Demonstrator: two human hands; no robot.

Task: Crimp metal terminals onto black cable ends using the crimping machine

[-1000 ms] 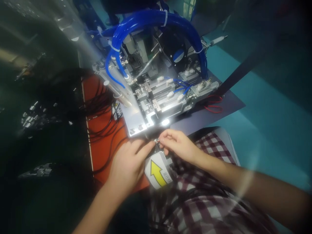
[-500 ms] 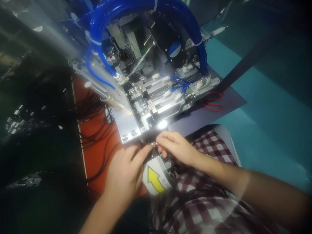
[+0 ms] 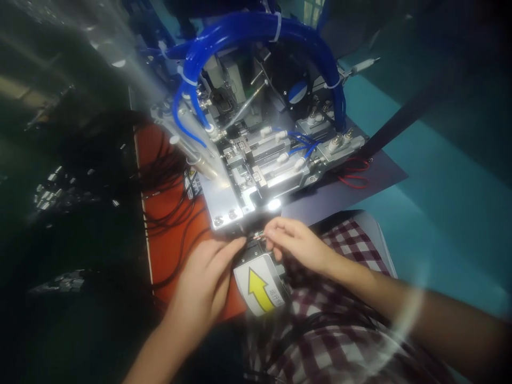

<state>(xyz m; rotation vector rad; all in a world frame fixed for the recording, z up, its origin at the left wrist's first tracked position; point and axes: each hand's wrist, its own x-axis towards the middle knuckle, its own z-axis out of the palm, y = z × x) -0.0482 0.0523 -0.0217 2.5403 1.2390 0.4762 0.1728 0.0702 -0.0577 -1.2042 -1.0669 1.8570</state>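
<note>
My right hand [image 3: 294, 242] is closed in a pinch on a small shiny metal piece [image 3: 258, 234], just in front of the machine's lower edge. The piece's exact kind is too small to make out. My left hand [image 3: 208, 272] is to the left, its thumb stretched toward the piece but apart from it. Its other fingers are partly hidden, and I see nothing held in it. Below the piece, between my hands, is a silver block bearing a white label with a yellow arrow [image 3: 258, 288]. The metal machine [image 3: 224, 194], with slides and white fittings, stands directly beyond my hands.
Thick blue tubing [image 3: 256, 32] arches over the machine. Black cables [image 3: 174, 218] lie on the orange surface [image 3: 164, 256] at left. A red wire loop [image 3: 354, 181] rests on the grey plate [image 3: 384, 170] at right. A bright lamp spot glows near my right fingers.
My left thumb has drawn back from the small metal piece, leaving it in my right fingers. The whole view has shifted, so the machine appears slightly further right and lower.
</note>
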